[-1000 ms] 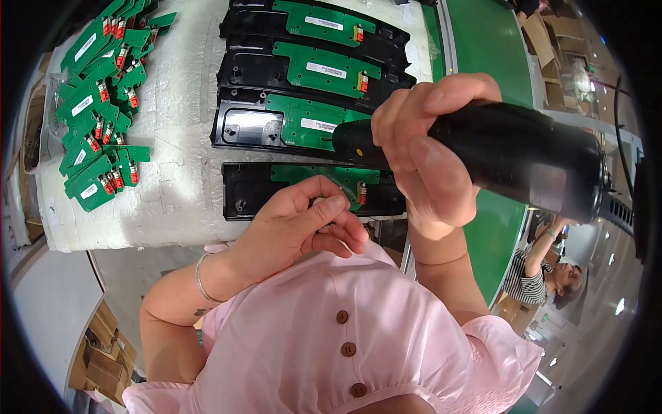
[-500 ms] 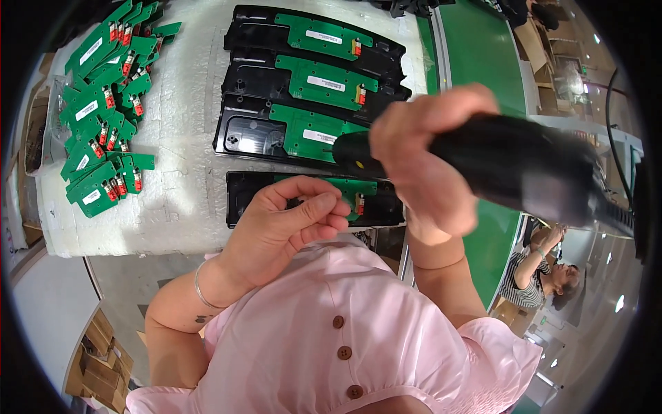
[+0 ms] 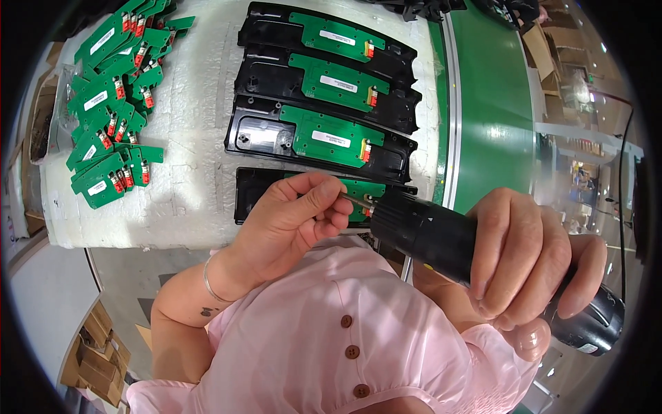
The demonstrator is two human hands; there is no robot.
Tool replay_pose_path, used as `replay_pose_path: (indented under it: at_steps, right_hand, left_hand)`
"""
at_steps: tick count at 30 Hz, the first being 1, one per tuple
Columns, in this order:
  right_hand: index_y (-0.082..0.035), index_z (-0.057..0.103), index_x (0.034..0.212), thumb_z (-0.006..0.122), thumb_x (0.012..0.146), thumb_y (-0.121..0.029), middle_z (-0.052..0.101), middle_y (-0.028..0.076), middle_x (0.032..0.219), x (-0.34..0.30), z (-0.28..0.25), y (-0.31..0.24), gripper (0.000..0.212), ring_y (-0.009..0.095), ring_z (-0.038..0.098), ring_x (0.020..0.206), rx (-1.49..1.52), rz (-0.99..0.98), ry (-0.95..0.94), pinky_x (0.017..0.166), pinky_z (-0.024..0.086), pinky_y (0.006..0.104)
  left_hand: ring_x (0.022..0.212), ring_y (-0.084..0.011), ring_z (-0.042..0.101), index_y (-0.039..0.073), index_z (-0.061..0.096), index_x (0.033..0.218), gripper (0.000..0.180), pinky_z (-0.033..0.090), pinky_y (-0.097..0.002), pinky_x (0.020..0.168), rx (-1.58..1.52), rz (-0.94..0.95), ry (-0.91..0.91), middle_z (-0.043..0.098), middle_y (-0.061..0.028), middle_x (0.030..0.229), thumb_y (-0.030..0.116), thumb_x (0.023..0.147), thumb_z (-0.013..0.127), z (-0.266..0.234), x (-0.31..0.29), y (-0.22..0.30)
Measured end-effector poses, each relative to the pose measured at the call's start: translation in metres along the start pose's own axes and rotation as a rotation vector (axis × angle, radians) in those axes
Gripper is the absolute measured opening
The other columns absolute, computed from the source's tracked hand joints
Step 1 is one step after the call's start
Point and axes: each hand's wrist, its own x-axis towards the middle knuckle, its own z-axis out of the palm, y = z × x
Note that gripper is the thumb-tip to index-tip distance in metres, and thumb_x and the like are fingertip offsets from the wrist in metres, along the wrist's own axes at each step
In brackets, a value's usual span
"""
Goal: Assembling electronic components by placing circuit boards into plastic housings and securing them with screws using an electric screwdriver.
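My right hand is wrapped around a black electric screwdriver, held nearly level with its nose toward my left. Its thin metal bit reaches the fingertips of my left hand. Thumb and forefinger of that hand are pinched at the bit's tip; whatever they hold is too small to make out. Beneath both hands lies the nearest black plastic housing, partly covered, with a green circuit board in it. Beyond it, another black housing holds a green board with a white label and a red-and-white connector.
Two more black housings with boards lie farther back. A heap of loose green boards covers the table's left side. The white foam-like work surface ends near my body. Right of it runs a green surface. Cardboard boxes stand lower left.
My right hand has brought the screwdriver down and right from over the third housing, and its bit now meets my left fingertips. My left hand stays pinched. The view has shifted slightly.
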Motion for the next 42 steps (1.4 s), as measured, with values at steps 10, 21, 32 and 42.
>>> replay_pose_path:
  at_steps: [10, 21, 32, 42]
  right_hand:
    - [-0.005, 0.041, 0.1, 0.043, 0.067, -0.005, 0.041, 0.002, 0.057, 0.018, 0.007, 0.091, 0.033, 0.011, 0.037, 0.047, -0.013, 0.01, 0.288, 0.05, 0.034, 0.0278]
    - [-0.005, 0.038, 0.09, 0.048, 0.068, -0.003, 0.042, 0.004, 0.058, 0.024, 0.009, 0.096, 0.024, 0.012, 0.038, 0.048, -0.194, 0.04, 0.171, 0.048, 0.034, 0.0271]
    - [-0.006, 0.038, 0.086, 0.056, 0.07, 0.002, 0.044, 0.004, 0.059, 0.025, 0.003, 0.1, 0.025, 0.011, 0.038, 0.047, -0.29, 0.009, 0.024, 0.046, 0.037, 0.0253]
    - [-0.009, 0.044, 0.092, 0.055, 0.067, -0.008, 0.051, -0.005, 0.055, 0.013, -0.007, 0.024, 0.028, 0.006, 0.05, 0.05, 0.102, -0.219, 0.059, 0.053, 0.041, 0.0181]
  left_hand:
    - [0.11, -0.0297, 0.049, -0.008, 0.039, 0.12, 0.038, 0.04, -0.0353, 0.097, 0.032, -0.108, 0.113, 0.048, -0.0203, 0.118, 0.019, 0.095, 0.034, 0.014, -0.013, -0.002]
    - [0.085, -0.0225, 0.062, -0.001, 0.048, 0.106, 0.025, 0.053, -0.0268, 0.072, 0.188, -0.053, 0.068, 0.061, -0.0132, 0.09, 0.02, 0.093, 0.04, 0.005, -0.016, 0.008]
    - [0.071, -0.0094, 0.056, 0.001, 0.053, 0.098, 0.019, 0.046, -0.0193, 0.064, 0.214, 0.098, 0.107, 0.06, -0.0081, 0.083, 0.017, 0.091, 0.048, 0.007, -0.01, 0.013]
    - [0.073, -0.0099, 0.059, 0.002, 0.058, 0.099, 0.017, 0.05, -0.0193, 0.065, 0.094, 0.11, 0.24, 0.061, -0.0057, 0.086, 0.013, 0.085, 0.056, 0.014, 0.002, 0.022]
